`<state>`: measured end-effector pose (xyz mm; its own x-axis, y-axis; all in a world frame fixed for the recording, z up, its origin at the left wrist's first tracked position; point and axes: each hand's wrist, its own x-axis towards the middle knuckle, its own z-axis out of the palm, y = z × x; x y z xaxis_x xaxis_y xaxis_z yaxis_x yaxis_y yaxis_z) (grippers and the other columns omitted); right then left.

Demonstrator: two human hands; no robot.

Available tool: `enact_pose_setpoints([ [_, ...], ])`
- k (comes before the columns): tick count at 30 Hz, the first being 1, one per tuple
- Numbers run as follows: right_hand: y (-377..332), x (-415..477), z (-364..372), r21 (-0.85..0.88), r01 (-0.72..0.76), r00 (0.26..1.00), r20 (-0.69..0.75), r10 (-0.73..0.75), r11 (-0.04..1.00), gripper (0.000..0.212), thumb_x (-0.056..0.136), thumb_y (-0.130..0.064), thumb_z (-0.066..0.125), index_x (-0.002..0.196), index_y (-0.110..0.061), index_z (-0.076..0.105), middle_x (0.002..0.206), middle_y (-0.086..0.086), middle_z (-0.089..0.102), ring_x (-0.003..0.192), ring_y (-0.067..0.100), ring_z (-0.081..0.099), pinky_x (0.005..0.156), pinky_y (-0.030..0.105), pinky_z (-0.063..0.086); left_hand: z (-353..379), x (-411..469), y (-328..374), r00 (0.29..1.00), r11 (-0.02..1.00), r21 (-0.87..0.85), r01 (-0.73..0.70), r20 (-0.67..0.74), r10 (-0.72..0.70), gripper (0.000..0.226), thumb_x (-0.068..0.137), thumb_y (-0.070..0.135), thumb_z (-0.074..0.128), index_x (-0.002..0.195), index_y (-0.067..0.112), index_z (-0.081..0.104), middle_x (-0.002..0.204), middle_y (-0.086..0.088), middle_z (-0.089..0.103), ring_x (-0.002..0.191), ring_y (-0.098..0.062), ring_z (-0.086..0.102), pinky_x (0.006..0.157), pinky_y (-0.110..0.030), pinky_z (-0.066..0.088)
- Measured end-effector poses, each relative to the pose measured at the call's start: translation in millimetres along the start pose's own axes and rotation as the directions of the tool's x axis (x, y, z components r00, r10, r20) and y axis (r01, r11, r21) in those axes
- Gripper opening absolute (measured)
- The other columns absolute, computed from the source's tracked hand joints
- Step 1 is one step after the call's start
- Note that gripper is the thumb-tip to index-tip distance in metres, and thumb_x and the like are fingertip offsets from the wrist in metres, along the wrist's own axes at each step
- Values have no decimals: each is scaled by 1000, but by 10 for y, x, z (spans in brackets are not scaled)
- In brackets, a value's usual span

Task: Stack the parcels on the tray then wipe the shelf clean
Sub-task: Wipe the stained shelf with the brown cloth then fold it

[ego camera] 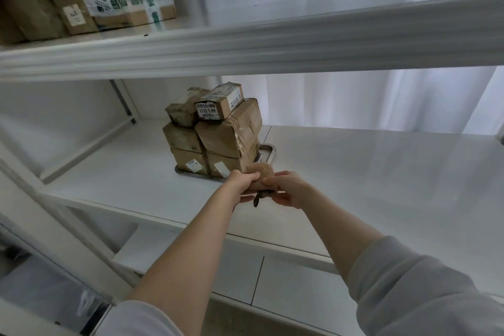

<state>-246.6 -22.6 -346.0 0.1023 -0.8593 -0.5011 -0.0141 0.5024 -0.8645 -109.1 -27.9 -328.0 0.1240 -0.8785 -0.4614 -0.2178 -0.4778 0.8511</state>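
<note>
White shelving stands before a pale curtain. On the middle shelf (354, 172), at centre frame, the parcels (218, 133) sit stacked on a metal tray (268, 148). Just in front of it, the left hand (242, 181) and the right hand (289, 189) both grip a tan cloth (263, 170). Stacking looks done. To wipe well, the person should probably flatten the cloth and sweep around the tray without nudging the stack.

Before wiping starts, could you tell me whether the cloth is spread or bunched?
Bunched: the cloth is a wad gripped by left hand and right hand.
</note>
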Motion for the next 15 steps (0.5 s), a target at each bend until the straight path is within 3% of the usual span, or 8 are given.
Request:
enact_pose_setpoints([
  [3, -68, 93, 106, 60, 28, 995, -97, -22, 998, 32, 82, -6, 68, 112, -7, 58, 94, 19, 66, 70, 20, 61, 55, 23, 48, -134, 120, 29, 999, 1000, 25, 2, 35, -3, 32, 94, 30, 57, 116, 8, 55, 108, -10, 63, 93, -21, 61, 76, -33, 53],
  [5, -110, 213, 159, 107, 70, 973, -228, -44, 992, 29, 81, -2, 65, 110, -3, 61, 82, 18, 64, 63, 20, 58, 54, 25, 47, -302, 258, 24, 999, 998, 32, 47, 2, -47, 25, 95, 30, 51, 109, 10, 57, 93, -8, 64, 82, -20, 62, 71, -33, 51],
  [9, -190, 464, 282, 106, 149, 873, -481, -80, 983, 33, 77, -6, 67, 110, -5, 62, 88, 17, 68, 74, 27, 65, 65, 31, 55, -832, 518, 24, 988, 993, 67, 95, -128, -86, 16, 93, 12, 45, 107, 8, 52, 76, -8, 53, 65, -18, 53, 59, -30, 45],
  [12, -229, 590, 430, 82, 178, 829, -550, -104, 981, 34, 77, -9, 71, 109, -11, 59, 88, 8, 63, 89, 27, 64, 87, 40, 56, -1229, 724, 7, 962, 988, 103, 113, -261, -83, 18, 94, 12, 44, 110, 7, 50, 81, -12, 53, 67, -20, 51, 63, -32, 48],
  [15, -310, 729, 608, 13, 176, 766, -630, -128, 984, 43, 79, -15, 70, 120, -13, 57, 101, 7, 64, 95, 27, 63, 90, 40, 53, -1542, 1015, -41, 930, 972, 200, 125, -365, -45, 39, 90, 17, 53, 125, 0, 51, 123, -17, 57, 105, -28, 56, 92, -36, 49],
])
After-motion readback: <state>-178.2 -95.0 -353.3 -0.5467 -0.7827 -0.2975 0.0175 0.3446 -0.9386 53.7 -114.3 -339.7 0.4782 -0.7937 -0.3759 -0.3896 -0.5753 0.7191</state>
